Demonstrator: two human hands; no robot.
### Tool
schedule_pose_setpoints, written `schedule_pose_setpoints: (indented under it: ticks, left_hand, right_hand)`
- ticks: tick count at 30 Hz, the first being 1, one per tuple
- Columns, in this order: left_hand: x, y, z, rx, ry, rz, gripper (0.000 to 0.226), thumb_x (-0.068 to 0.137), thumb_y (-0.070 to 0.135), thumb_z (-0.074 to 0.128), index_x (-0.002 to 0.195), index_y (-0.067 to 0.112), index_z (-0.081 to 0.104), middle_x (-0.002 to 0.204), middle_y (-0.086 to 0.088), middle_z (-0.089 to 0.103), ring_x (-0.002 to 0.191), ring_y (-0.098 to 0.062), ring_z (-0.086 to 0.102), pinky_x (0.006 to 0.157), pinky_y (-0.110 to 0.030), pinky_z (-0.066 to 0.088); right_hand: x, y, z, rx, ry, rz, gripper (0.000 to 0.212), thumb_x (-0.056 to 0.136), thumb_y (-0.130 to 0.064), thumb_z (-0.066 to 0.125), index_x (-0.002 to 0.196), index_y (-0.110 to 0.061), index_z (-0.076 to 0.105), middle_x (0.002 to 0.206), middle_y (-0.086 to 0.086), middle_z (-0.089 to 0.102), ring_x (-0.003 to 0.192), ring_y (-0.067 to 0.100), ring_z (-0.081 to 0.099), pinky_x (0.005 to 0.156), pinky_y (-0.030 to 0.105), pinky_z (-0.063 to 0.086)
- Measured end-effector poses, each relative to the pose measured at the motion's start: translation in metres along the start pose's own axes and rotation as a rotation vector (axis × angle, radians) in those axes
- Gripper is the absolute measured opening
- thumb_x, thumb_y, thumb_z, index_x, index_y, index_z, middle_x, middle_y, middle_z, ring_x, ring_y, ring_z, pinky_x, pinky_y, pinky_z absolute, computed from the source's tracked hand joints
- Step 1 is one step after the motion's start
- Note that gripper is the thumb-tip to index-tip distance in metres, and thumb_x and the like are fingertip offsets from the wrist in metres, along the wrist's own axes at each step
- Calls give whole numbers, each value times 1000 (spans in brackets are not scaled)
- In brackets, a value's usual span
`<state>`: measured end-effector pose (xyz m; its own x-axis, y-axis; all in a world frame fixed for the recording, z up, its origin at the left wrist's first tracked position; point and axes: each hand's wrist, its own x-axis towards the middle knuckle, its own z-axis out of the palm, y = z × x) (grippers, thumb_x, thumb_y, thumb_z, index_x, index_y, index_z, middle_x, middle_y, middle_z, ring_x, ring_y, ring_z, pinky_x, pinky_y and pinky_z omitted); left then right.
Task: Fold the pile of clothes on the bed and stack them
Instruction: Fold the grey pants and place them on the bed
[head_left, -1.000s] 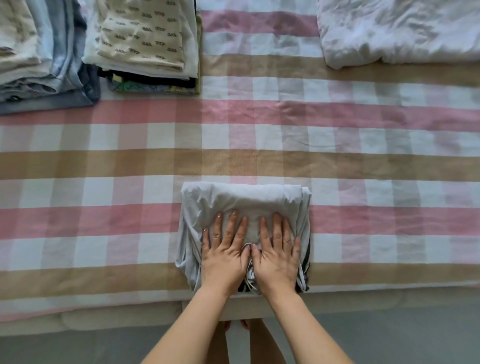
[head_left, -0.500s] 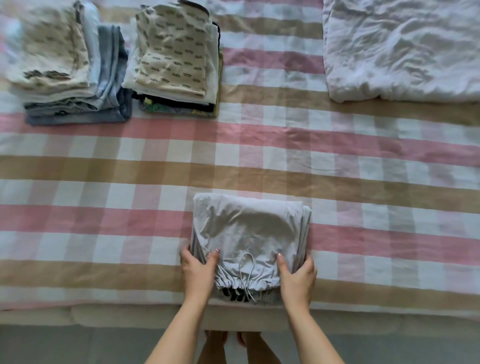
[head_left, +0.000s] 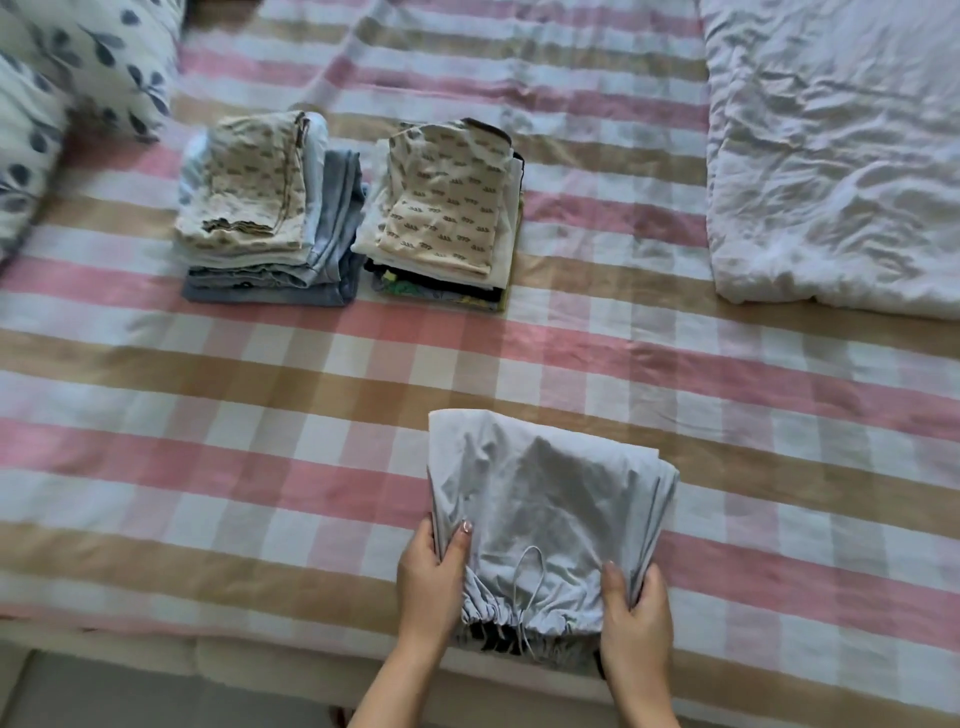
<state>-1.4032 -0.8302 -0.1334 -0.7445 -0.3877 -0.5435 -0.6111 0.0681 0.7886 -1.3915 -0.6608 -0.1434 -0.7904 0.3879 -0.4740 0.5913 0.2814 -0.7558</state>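
Bed: hands grip garment (side edges).

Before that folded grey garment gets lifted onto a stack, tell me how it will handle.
Probably floppy: the folded grey garment is thin, creased cloth, so its far end may sag beyond the left hand and right hand gripping its near sides. Likely light: only a few layers. Folds at its right edge could slip apart, and the drawstring may dangle.
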Motion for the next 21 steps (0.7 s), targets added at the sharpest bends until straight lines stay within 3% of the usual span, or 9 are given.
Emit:
schedule_pose_setpoints:
  ticks: [5,9,15,19,21]
  left_hand:
    - [24,29,-44,-28,40,48,8,90,18,57,86,24,60,71,1,66,55,-4,60,47,-14,47]
    - [58,44,-94,-2,-13,53,9,91,18,55,94,27,58,80,3,67,66,-11,64,49,-17,49]
    - [109,70,-166,83,-183,84,25,89,12,54,99,35,52,90,6,66,80,-13,65,70,-32,56]
    - [147,87,-205,120,-212,146,24,86,12,57,95,33,54,90,3,65,82,-13,63,73,-34,55]
    - [164,93,-221,109,-198,148,25,86,9,56,94,33,54,92,1,65,84,-16,63,71,-32,55]
  right_hand:
    - [0,-47,36,27,-28,-62,6,91,-20,55,88,-23,51,77,-5,61,71,3,55,56,16,36]
    - [-4,-82,87,26,-8,-93,9,91,-16,55,92,-24,51,81,-14,60,76,-3,54,59,16,37]
    - [-15,-122,161,48,106,-66,7,90,-14,56,94,-18,52,79,-9,61,76,22,57,60,28,39]
    - [-13,-149,204,76,144,-69,12,90,-13,57,98,-19,52,83,2,61,77,23,55,68,31,36]
    - [-12,-166,222,67,129,-90,11,90,-14,57,98,-19,52,81,-1,61,76,22,55,65,31,37]
